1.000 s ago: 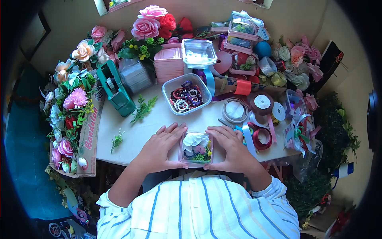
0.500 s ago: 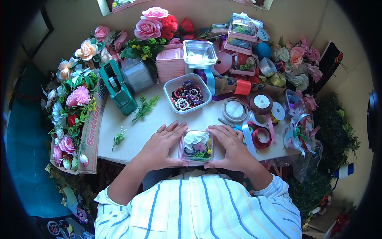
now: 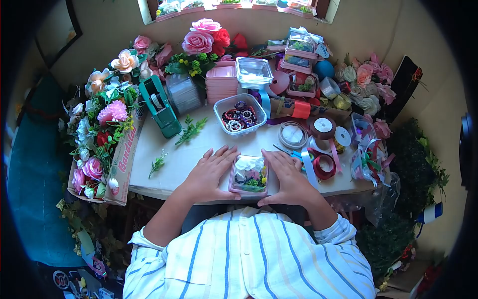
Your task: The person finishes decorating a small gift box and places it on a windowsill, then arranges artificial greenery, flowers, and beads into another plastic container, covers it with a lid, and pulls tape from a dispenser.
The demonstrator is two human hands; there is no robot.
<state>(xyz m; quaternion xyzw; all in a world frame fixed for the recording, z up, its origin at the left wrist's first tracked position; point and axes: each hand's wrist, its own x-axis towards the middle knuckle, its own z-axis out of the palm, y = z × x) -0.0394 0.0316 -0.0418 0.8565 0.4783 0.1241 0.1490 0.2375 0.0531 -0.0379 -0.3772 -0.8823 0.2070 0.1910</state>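
A small clear-lidded box [image 3: 249, 186] with a pinkish base sits near the table's front edge. Inside it are a white ribbon-like flower, green foliage and small yellow and purple bits. My left hand [image 3: 211, 173] lies along the box's left side, fingers stretched out, thumb by the near left corner. On the right side, my right hand [image 3: 286, 175] mirrors it, with fingers extended and thumb close to the near right corner. The fingertips are at or very near the box's far corners; whether they press on it I cannot tell.
Beyond the box stands a plastic tub [image 3: 240, 130] of beaded bracelets. A green tape dispenser [image 3: 162, 110] and flower-filled carton [image 3: 124, 167] are left; ribbon rolls [image 3: 323, 167] and scissors [image 3: 294, 153] lie right. Stacked pink trays [image 3: 221, 84] and lidded boxes [image 3: 298, 62] line the back.
The view has tilted up slightly, showing more of the window. The box has moved a little away from me, back from the table's edge, with both hands staying alongside it.
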